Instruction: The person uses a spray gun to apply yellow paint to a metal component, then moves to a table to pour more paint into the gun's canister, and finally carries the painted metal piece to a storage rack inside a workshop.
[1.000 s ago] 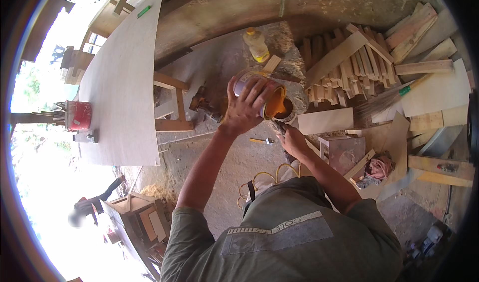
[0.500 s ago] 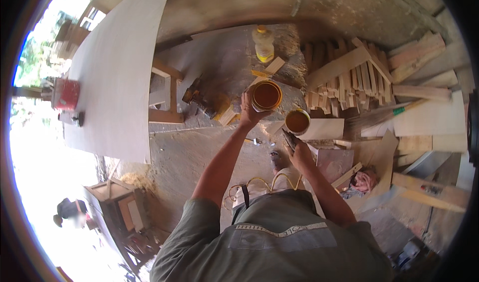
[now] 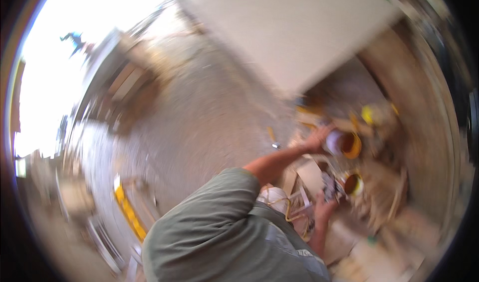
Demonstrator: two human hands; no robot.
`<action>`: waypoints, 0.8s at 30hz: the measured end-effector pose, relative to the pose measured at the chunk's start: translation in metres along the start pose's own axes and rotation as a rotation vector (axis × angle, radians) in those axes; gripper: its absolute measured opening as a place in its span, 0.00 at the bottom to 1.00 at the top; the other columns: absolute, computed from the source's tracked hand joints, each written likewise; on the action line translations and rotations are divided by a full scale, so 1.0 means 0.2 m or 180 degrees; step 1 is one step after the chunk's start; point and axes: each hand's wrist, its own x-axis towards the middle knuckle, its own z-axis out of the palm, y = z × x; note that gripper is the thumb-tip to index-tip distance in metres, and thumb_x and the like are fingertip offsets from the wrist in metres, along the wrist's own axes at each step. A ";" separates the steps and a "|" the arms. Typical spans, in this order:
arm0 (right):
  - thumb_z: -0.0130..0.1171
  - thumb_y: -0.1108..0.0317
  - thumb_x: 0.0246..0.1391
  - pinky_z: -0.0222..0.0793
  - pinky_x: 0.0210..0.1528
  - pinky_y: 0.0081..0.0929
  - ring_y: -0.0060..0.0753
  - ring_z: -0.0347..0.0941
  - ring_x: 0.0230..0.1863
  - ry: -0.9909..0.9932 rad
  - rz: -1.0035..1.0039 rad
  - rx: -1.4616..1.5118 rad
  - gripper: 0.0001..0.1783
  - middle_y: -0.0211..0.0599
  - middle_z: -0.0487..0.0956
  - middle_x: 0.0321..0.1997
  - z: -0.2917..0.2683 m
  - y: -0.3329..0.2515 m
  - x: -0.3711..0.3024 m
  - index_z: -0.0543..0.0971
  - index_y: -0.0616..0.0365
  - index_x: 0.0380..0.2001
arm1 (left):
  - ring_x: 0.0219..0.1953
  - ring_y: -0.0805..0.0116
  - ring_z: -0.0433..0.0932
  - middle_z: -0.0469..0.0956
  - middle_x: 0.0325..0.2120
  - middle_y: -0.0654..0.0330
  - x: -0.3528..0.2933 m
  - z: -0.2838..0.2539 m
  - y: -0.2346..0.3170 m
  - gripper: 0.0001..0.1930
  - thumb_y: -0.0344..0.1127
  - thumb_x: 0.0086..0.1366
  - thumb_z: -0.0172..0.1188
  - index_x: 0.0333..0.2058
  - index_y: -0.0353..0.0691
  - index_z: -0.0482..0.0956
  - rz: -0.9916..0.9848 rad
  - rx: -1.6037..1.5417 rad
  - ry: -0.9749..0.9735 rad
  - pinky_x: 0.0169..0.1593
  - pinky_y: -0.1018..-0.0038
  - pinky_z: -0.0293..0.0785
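My left hand (image 3: 320, 138) is wrapped round the can (image 3: 336, 142), right hand (image 3: 325, 206) gripping some blurry tool (image 3: 330, 184) by the cup (image 3: 354, 184), no stream showing, fill levels too smeary to call tbh.

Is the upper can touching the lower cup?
Apart. The head view, though blurred, shows a clear gap between the upper can and the lower cup.

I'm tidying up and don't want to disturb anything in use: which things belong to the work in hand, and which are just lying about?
In use, it seems:
open can, in the left hand
grey tool and cup, at the right hand

Apparently lying about:
yellow-handled tool on the floor
yellow bar, blurred
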 end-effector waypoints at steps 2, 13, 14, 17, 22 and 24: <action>0.58 0.70 0.59 0.76 0.31 0.31 0.32 0.78 0.29 -0.0131 0.0163 -0.0299 0.17 0.42 0.81 0.39 -0.03 -0.06 -0.03 0.76 0.69 0.49 | 0.66 0.42 0.55 0.56 0.65 0.44 -0.30 -0.09 0.00 0.54 0.53 0.50 0.71 0.69 0.45 0.46 -0.0204 -0.0041 0.0311 0.68 0.49 0.50; 0.54 0.73 0.61 0.67 0.11 0.18 0.24 0.77 0.31 -0.1703 -0.1359 -0.0115 0.20 0.41 0.77 0.41 -0.35 -0.85 -0.46 0.68 0.70 0.54 | 0.65 0.45 0.62 0.66 0.62 0.45 -2.46 -0.06 0.23 0.32 0.57 0.55 0.63 0.55 0.44 0.77 -0.5623 -0.1316 0.0054 0.64 0.41 0.56; 0.54 0.74 0.60 0.67 0.11 0.18 0.24 0.77 0.31 -0.1995 -0.1482 -0.0250 0.20 0.41 0.77 0.40 -0.36 -0.94 -0.57 0.68 0.69 0.54 | 0.65 0.46 0.62 0.66 0.62 0.48 -2.73 0.31 0.17 0.32 0.57 0.55 0.63 0.54 0.45 0.78 -0.5076 -0.1764 -0.0140 0.64 0.47 0.57; 0.55 0.71 0.60 0.68 0.11 0.18 0.26 0.77 0.31 -0.2279 -0.1931 -0.0218 0.20 0.41 0.78 0.40 -0.32 -1.12 -0.79 0.68 0.67 0.53 | 0.60 0.49 0.69 0.72 0.57 0.49 -2.99 0.72 0.22 0.30 0.56 0.55 0.64 0.53 0.44 0.79 -0.4377 -0.2007 0.0689 0.60 0.57 0.66; 0.56 0.69 0.60 0.68 0.15 0.21 0.28 0.78 0.33 -0.2815 -0.2187 -0.0441 0.18 0.42 0.79 0.40 0.16 -1.32 -1.35 0.70 0.66 0.51 | 0.32 0.61 0.82 0.82 0.32 0.54 -3.68 0.92 0.48 0.17 0.46 0.56 0.66 0.38 0.41 0.84 -0.4566 -0.3029 0.3308 0.36 0.60 0.78; 0.56 0.68 0.60 0.68 0.15 0.21 0.29 0.78 0.33 -0.3018 -0.2327 -0.0424 0.18 0.41 0.79 0.39 0.48 -1.42 -1.50 0.70 0.66 0.50 | 0.23 0.65 0.81 0.81 0.25 0.56 -3.90 0.89 0.59 0.11 0.40 0.60 0.64 0.33 0.38 0.83 -0.4398 -0.3786 0.4392 0.27 0.66 0.77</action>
